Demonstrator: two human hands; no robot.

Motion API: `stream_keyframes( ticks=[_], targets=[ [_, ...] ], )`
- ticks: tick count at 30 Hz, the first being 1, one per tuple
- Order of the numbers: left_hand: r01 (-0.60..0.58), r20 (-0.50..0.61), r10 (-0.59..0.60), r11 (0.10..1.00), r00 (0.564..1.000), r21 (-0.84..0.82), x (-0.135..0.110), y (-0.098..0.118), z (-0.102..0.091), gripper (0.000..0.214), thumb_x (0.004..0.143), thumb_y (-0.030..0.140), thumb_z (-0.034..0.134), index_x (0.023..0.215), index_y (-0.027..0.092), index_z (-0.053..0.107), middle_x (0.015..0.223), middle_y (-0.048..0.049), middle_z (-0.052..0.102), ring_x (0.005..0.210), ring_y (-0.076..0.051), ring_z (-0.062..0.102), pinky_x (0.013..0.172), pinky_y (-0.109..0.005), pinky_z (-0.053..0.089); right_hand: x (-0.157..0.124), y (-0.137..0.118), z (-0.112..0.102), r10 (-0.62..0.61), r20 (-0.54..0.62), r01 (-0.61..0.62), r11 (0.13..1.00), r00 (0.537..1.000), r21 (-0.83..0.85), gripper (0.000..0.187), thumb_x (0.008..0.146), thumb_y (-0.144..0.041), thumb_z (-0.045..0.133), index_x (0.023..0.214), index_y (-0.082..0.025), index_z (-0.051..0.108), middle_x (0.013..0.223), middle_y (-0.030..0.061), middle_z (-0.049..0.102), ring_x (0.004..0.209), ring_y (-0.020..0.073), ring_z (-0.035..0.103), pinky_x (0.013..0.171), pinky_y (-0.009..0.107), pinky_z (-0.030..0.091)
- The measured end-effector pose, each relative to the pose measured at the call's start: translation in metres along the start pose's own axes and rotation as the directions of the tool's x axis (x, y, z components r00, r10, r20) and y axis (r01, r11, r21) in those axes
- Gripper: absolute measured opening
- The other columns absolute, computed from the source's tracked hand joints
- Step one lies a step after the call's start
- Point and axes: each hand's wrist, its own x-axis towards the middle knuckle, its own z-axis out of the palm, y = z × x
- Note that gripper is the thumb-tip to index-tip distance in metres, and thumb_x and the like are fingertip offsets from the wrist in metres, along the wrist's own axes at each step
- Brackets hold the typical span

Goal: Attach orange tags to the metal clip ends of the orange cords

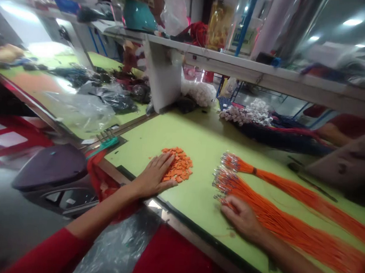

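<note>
A pile of small flat orange pieces (182, 166) lies on the yellow-green tabletop. My left hand (157, 174) rests on the pile's left side, fingers stretched out. To the right, a thick bundle of orange wires (276, 222) with shiny metal ends (225, 179) spreads across the table. My right hand (241, 216) is curled around a few of these wires close to their ends, at the near edge of the bundle. Behind it lies a second orange wire bundle (286, 182), tied with a dark band.
A raised shelf (257, 71) runs along the back, carrying a teal container (138, 15) and bags. Beneath it lie dark wires with white connectors (248, 112). Clear plastic bags (82, 107) are at left. Teal clips (106, 142) sit by the table edge. Another person's arm (334, 133) shows at right.
</note>
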Motion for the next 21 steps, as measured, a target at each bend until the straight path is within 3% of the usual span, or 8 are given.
stream_keyframes(
  ticks=[3,5,7,11,15,21],
  targets=[
    [-0.106,-0.106,0.106,0.994,0.989,0.008,0.010,0.018,-0.006,0.067,0.091,0.051,0.057,0.147,0.018,0.038,0.159,-0.0187,0.029,0.147,-0.040,0.024,0.117,-0.061,0.021,0.003,-0.002,0.002,0.024,-0.021,-0.023,0.999,0.999,0.022,0.032,0.092,-0.049,0.054,0.079,-0.019,0.055,0.067,-0.0030,0.045,0.061,0.0129,0.041,0.056,0.023,0.036],
    [-0.186,-0.207,0.182,0.983,0.961,0.000,0.012,0.034,-0.006,0.043,0.091,0.044,0.060,0.127,0.021,0.056,0.154,-0.0149,0.038,0.145,-0.037,0.027,0.118,-0.059,0.024,0.003,-0.004,0.002,0.020,-0.018,-0.020,0.999,1.000,0.040,0.031,0.092,-0.048,0.054,0.079,-0.019,0.054,0.068,-0.0027,0.045,0.062,0.0127,0.041,0.057,0.023,0.036],
    [-0.181,-0.291,0.172,0.984,0.941,-0.003,0.015,0.048,-0.002,0.025,0.089,0.040,0.063,0.105,0.020,0.064,0.145,-0.0146,0.047,0.142,-0.039,0.031,0.115,-0.060,0.028,0.002,-0.006,0.001,0.027,-0.007,-0.026,0.998,1.000,0.063,0.030,0.093,-0.046,0.053,0.080,-0.019,0.054,0.069,-0.0024,0.045,0.063,0.0126,0.042,0.058,0.023,0.037],
    [-0.112,-0.357,0.115,0.993,0.927,0.030,0.025,0.065,0.011,0.015,0.086,0.032,0.067,0.089,0.017,0.067,0.129,-0.0160,0.057,0.137,-0.042,0.035,0.110,-0.064,0.032,0.000,-0.006,-0.001,0.029,0.027,-0.031,0.995,0.999,0.100,0.030,0.094,-0.045,0.052,0.081,-0.019,0.053,0.070,-0.0026,0.044,0.063,0.0122,0.040,0.058,0.023,0.036],
    [-0.103,-0.352,0.116,0.993,0.929,0.056,0.033,0.075,0.015,0.011,0.088,0.022,0.061,0.080,0.017,0.068,0.128,-0.0146,0.058,0.137,-0.040,0.037,0.110,-0.064,0.032,-0.002,-0.003,-0.001,-0.002,0.039,-0.002,0.996,0.999,0.092,0.030,0.096,-0.045,0.050,0.081,-0.019,0.052,0.071,-0.0023,0.045,0.065,0.0127,0.042,0.059,0.023,0.036],
    [-0.127,-0.387,0.095,0.990,0.917,-0.058,0.037,0.080,0.012,0.012,0.087,0.015,0.057,0.081,0.017,0.067,0.125,-0.0153,0.061,0.133,-0.038,0.042,0.106,-0.064,0.036,-0.001,0.002,0.001,-0.036,0.005,0.035,0.997,0.999,0.073,0.030,0.095,-0.045,0.052,0.081,-0.019,0.055,0.072,-0.0014,0.049,0.067,0.0136,0.046,0.064,0.024,0.040]
  ],
)
